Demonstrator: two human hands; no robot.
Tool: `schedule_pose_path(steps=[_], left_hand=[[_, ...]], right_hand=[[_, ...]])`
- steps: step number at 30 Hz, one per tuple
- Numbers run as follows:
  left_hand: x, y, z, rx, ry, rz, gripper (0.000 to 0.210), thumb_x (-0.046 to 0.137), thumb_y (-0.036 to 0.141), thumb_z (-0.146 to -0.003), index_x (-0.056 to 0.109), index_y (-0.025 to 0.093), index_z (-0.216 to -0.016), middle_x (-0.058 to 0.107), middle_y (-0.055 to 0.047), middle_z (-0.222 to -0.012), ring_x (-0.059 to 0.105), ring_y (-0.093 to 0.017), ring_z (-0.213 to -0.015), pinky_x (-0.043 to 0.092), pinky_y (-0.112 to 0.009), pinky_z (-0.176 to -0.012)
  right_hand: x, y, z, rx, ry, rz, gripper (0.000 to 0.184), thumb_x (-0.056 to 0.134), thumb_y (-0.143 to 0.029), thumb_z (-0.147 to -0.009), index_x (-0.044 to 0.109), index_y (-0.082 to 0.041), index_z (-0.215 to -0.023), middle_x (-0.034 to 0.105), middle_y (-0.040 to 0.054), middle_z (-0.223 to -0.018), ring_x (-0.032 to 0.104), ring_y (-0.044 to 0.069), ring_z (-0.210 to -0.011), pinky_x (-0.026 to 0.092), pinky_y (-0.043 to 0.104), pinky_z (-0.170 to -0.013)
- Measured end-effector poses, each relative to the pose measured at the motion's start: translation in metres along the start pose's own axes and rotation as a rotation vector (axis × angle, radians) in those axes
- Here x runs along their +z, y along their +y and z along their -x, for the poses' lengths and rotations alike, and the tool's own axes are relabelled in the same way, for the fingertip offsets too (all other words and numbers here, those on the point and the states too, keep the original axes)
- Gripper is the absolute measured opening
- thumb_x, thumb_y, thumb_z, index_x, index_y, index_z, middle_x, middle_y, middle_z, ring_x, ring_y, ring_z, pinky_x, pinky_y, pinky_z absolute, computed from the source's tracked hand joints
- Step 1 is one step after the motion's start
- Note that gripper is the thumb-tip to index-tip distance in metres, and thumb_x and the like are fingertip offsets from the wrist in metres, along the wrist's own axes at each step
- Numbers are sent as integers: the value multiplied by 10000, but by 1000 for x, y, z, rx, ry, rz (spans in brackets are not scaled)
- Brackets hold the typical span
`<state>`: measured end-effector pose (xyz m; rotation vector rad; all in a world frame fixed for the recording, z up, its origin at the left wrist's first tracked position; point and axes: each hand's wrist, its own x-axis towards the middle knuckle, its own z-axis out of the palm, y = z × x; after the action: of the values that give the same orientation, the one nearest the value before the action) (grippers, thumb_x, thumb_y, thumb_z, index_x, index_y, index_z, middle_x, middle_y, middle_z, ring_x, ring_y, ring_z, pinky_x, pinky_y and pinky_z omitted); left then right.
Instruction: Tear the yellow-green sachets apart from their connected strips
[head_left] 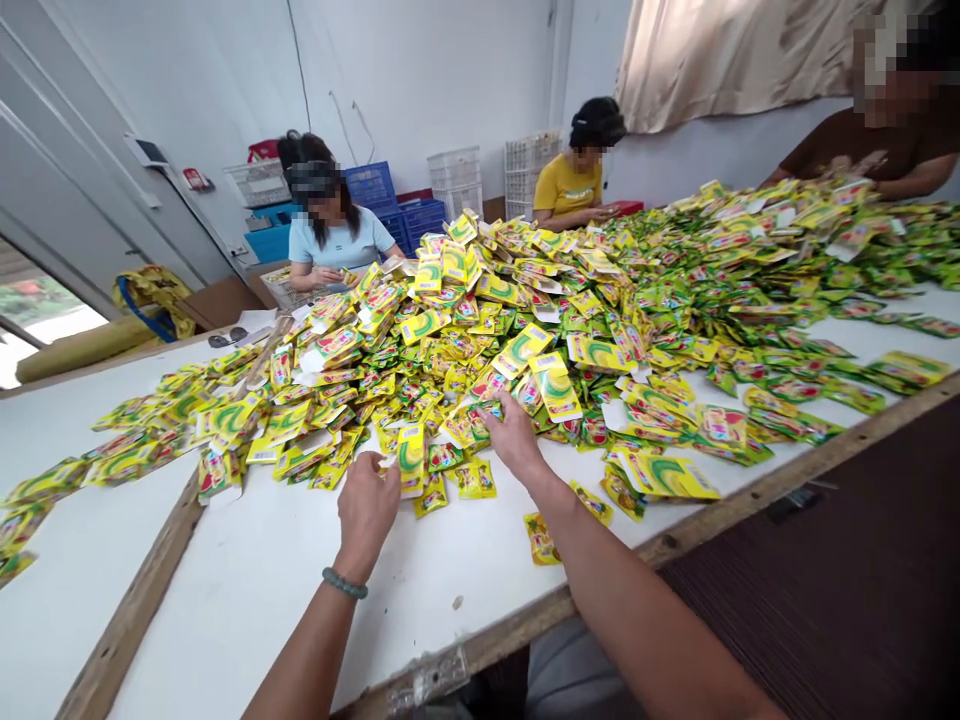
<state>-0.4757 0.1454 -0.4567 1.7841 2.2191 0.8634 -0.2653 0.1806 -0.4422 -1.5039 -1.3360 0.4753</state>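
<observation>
My left hand [367,505], a beaded bracelet on its wrist, is closed on the edge of a small yellow and green cardboard box [411,462], held upright over the table. Farther right, my right hand [515,440] pinches a small glossy packet [472,428] at the front of the heap; its fingertips are partly hidden. Behind both hands rises a large pile of yellow-green packets and boxes [450,345]. Two loose yellow packets [475,480] lie on the white tabletop between my hands, and another packet [541,540] rests below my right forearm.
A wooden strip [142,590] crosses the table at left, and a wooden edge [667,545] runs along its front. Three people sit around the heap: one in light blue [341,262], one in yellow [568,190], one in brown [825,150]. Crates [456,185] stand by the wall.
</observation>
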Motion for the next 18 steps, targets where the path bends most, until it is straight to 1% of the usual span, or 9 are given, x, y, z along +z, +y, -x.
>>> schedule_pose_path(steps=[2, 5, 6, 8, 9, 11, 14, 16, 18], left_hand=[[3, -2, 4, -15, -9, -18, 341, 436, 419, -830, 538, 158, -1023, 604, -114, -954, 584, -270, -902, 464, -380, -733], [-1, -2, -1, 75, 66, -72, 411, 473, 437, -813, 535, 135, -1085, 585, -140, -1019, 543, -285, -994, 449, -392, -820], [-4, -2, -6, 117, 92, -101, 429, 496, 415, -803, 531, 120, -1112, 581, -149, -1035, 529, -291, -1017, 438, -397, -852], [-11, 2, -20, 229, 92, -187, 440, 518, 275, -785, 502, 92, -1186, 574, -169, -1073, 513, -296, -1047, 428, -399, -876], [-13, 5, -27, 312, 55, -245, 469, 515, 176, -761, 484, 99, -1223, 558, -180, -1125, 501, -300, -1074, 428, -400, -874], [-14, 11, -42, 538, -75, -371, 605, 495, 17, -681, 476, 173, -1265, 460, -176, -1302, 432, -323, -1184, 415, -426, -888], [-9, 16, -59, 846, -265, -499, 657, 506, -25, -644, 526, 281, -1225, 225, -97, -1498, 238, -376, -1329, 333, -537, -956], [-5, 13, -65, 945, -338, -516, 608, 506, 4, -669, 541, 280, -1210, 197, -73, -1516, 185, -372, -1355, 286, -569, -986], [-5, 5, -68, 980, -385, -493, 604, 516, 39, -672, 524, 256, -1235, 303, -75, -1478, 195, -342, -1359, 273, -540, -1017]], right_hand=[[5, 0, 4, -5, -74, 48, 214, 538, -339, -745, 559, -207, -912, 556, -2, -708, 495, 165, -660, 368, 258, -625], [13, 1, 8, -31, -180, 77, 218, 541, -362, -741, 565, -217, -901, 505, -31, -620, 457, 150, -587, 343, 244, -573], [15, 2, 8, -40, -184, 64, 219, 539, -371, -741, 566, -217, -895, 507, -31, -627, 459, 149, -591, 343, 242, -571], [16, 4, 7, -47, -161, 27, 223, 532, -378, -743, 563, -215, -892, 530, -21, -675, 478, 151, -624, 354, 243, -579], [16, 4, 6, -45, -150, 17, 223, 531, -376, -741, 562, -214, -893, 536, -16, -695, 485, 153, -638, 358, 245, -583], [15, 5, 5, -32, -153, 11, 224, 538, -368, -733, 563, -213, -892, 532, -14, -700, 487, 154, -642, 359, 246, -579], [13, 5, 5, -27, -169, -16, 230, 547, -375, -725, 568, -212, -886, 519, -19, -676, 476, 151, -621, 358, 245, -565], [12, 4, 5, -34, -151, -50, 234, 542, -379, -727, 568, -213, -890, 526, -18, -681, 480, 151, -626, 366, 244, -566], [12, 3, 5, -38, -123, -68, 241, 537, -387, -730, 564, -211, -894, 539, -13, -698, 487, 155, -644, 376, 246, -578]])
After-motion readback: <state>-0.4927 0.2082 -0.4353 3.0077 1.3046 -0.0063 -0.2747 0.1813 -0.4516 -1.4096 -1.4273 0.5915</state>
